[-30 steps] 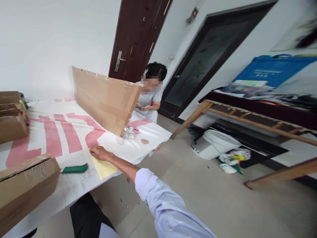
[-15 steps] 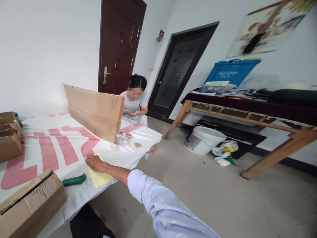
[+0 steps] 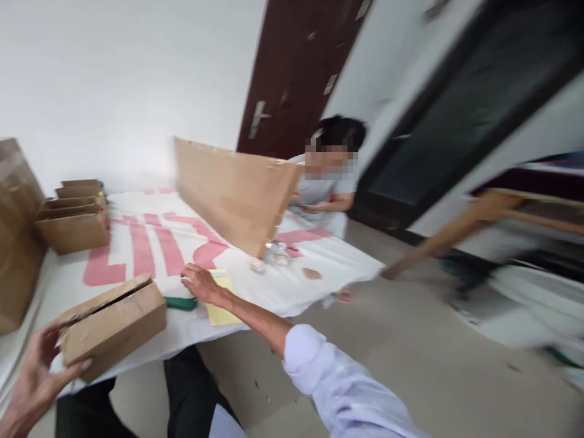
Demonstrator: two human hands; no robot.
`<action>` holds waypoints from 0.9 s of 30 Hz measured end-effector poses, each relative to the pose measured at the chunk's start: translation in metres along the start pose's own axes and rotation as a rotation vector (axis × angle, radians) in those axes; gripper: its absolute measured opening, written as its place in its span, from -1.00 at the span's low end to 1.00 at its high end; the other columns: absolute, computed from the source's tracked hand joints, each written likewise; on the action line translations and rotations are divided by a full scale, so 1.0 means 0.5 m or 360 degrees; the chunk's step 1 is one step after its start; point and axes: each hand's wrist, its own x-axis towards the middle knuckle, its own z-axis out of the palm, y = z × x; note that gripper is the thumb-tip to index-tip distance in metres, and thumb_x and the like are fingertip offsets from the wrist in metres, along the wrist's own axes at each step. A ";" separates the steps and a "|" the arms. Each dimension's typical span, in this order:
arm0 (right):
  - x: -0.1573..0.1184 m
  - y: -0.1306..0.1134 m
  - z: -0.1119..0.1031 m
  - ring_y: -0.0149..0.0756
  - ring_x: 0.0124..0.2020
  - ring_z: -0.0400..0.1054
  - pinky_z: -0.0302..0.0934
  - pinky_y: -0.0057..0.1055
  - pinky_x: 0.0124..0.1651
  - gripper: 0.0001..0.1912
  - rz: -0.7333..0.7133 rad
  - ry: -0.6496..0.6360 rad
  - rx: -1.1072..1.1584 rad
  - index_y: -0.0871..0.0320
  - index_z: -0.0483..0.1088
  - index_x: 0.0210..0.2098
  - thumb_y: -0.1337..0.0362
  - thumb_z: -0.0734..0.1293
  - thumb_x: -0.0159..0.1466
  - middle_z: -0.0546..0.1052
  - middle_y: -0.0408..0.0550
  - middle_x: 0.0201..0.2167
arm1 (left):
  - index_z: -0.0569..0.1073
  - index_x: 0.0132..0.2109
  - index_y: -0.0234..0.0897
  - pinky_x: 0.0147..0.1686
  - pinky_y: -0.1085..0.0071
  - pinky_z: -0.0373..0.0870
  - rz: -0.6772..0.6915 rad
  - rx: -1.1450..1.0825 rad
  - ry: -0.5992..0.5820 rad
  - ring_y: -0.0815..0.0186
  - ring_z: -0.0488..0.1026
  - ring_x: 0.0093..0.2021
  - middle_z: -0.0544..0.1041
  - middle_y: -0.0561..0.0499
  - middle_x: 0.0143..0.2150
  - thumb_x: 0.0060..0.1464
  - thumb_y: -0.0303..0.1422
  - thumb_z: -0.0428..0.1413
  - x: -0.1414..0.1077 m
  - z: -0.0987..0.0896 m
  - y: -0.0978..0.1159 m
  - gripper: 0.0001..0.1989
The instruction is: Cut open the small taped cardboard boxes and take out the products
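Note:
My left hand grips the near left end of a long cardboard box, thumb on its front side and fingers at the back. The box lies near the table's front edge with a slit along its top. My right hand is over the cloth, fingers loosely apart, with nothing visible in them. It is beside a yellow sheet of paper, partly covered by my wrist. Just below my fingers lies a green curved handle, its left end hidden by the box.
A tall cardboard panel stands on the white-and-red cloth. Small open boxes and a large carton are at left. Small clear-wrapped items lie by the panel. Another person sits beyond, holding a phone-like object.
My view has swung left. My left hand has come into sight on the cardboard box. My right hand has shifted left off the yellow sheet, toward the green handle.

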 end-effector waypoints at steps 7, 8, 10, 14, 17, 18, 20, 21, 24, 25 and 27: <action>-0.031 -0.009 0.078 -0.07 0.08 0.47 0.30 -0.28 0.04 -0.78 0.0021 -0.0245 0.0117 0.16 0.52 0.05 0.20 0.41 0.47 0.56 0.14 0.03 | 0.39 0.27 -0.16 0.27 -0.02 0.52 -0.0150 -0.0166 -0.0261 -0.17 0.43 0.39 0.42 -0.27 0.39 -0.12 -0.07 0.51 -0.019 -0.020 0.055 -0.14; -0.036 -0.012 0.085 -0.07 0.07 0.48 0.30 -0.29 0.02 -0.79 0.0031 -0.0279 0.0110 0.16 0.52 0.02 0.18 0.41 0.47 0.56 0.13 0.01 | 0.39 0.29 -0.15 0.27 -0.01 0.52 -0.0145 -0.0163 -0.0291 -0.15 0.41 0.40 0.39 -0.27 0.41 -0.09 -0.08 0.50 -0.020 -0.022 0.058 -0.16; -0.045 -0.019 0.091 -0.08 0.05 0.48 0.29 -0.30 0.00 -0.79 0.0037 -0.0329 0.0098 0.16 0.52 -0.03 0.14 0.37 0.50 0.57 0.13 -0.02 | 0.40 0.32 -0.13 0.28 -0.01 0.51 -0.0129 -0.0137 -0.0346 -0.15 0.37 0.43 0.36 -0.25 0.44 -0.05 -0.08 0.48 -0.023 -0.026 0.060 -0.17; -0.059 -0.024 0.091 -0.12 0.05 0.48 0.27 -0.32 0.00 -0.75 0.0020 -0.0381 0.0093 0.14 0.51 -0.01 0.10 0.31 0.54 0.56 0.10 0.00 | 0.36 0.39 -0.10 0.26 -0.07 0.51 -0.0121 -0.0101 -0.0360 -0.21 0.31 0.46 0.28 -0.27 0.48 -0.07 -0.04 0.49 -0.023 -0.027 0.057 -0.08; -0.064 -0.022 0.093 -0.12 0.04 0.49 0.29 -0.31 -0.01 -0.74 0.0005 -0.0381 0.0140 0.14 0.52 0.01 0.11 0.31 0.53 0.57 0.09 -0.01 | 0.31 0.43 -0.09 0.25 -0.11 0.52 -0.0120 -0.0087 -0.0350 -0.25 0.29 0.47 0.25 -0.29 0.49 -0.09 -0.05 0.50 -0.024 -0.026 0.058 -0.01; -0.063 -0.022 0.094 -0.11 0.04 0.49 0.31 -0.30 0.00 -0.74 0.0005 -0.0335 0.0195 0.15 0.53 0.01 0.12 0.30 0.53 0.57 0.09 -0.01 | 0.28 0.45 -0.07 0.26 -0.13 0.51 -0.0115 -0.0070 -0.0358 -0.25 0.28 0.47 0.24 -0.28 0.49 -0.07 -0.07 0.49 -0.025 -0.026 0.060 0.00; -0.055 -0.028 0.090 -0.11 0.02 0.50 0.34 -0.26 0.02 -0.73 -0.0005 -0.0156 0.0395 0.15 0.54 0.02 0.14 0.28 0.53 0.58 0.10 -0.03 | 0.22 0.50 -0.03 0.26 -0.15 0.51 -0.0110 -0.0028 -0.0381 -0.24 0.27 0.48 0.23 -0.26 0.51 -0.05 -0.10 0.48 -0.027 -0.027 0.064 0.04; -0.049 -0.034 0.083 -0.11 0.01 0.51 0.37 -0.25 0.02 -0.72 -0.0022 -0.0039 0.0532 0.15 0.54 0.01 0.14 0.26 0.54 0.59 0.10 -0.04 | 0.18 0.52 -0.02 0.27 -0.15 0.50 -0.0109 -0.0012 -0.0392 -0.23 0.26 0.49 0.21 -0.25 0.51 -0.04 -0.11 0.48 -0.029 -0.028 0.066 0.07; -0.025 -0.067 0.042 -0.12 -0.01 0.53 0.42 -0.22 0.01 -0.66 -0.0151 0.0255 0.0916 0.12 0.56 0.00 0.11 0.19 0.58 0.60 0.09 -0.05 | 0.13 0.55 -0.03 0.31 -0.14 0.48 -0.0111 0.0001 -0.0423 -0.21 0.23 0.50 0.18 -0.25 0.53 -0.05 -0.11 0.48 -0.031 -0.030 0.071 0.12; -0.018 -0.082 0.024 -0.12 0.00 0.53 0.43 -0.21 0.04 -0.65 -0.0216 0.0303 0.0996 0.11 0.56 0.01 0.10 0.19 0.59 0.60 0.09 -0.04 | 0.12 0.56 -0.03 0.32 -0.14 0.47 -0.0113 -0.0001 -0.0428 -0.20 0.23 0.51 0.17 -0.26 0.53 -0.05 -0.12 0.48 -0.032 -0.031 0.072 0.12; -0.008 -0.111 -0.012 -0.11 0.07 0.52 0.43 -0.16 0.14 -0.66 -0.0358 0.0331 0.1063 0.10 0.57 0.05 0.11 0.21 0.58 0.60 0.10 0.01 | 0.12 0.56 -0.04 0.32 -0.13 0.46 -0.0119 -0.0009 -0.0430 -0.20 0.22 0.51 0.17 -0.26 0.53 -0.05 -0.12 0.48 -0.032 -0.031 0.075 0.13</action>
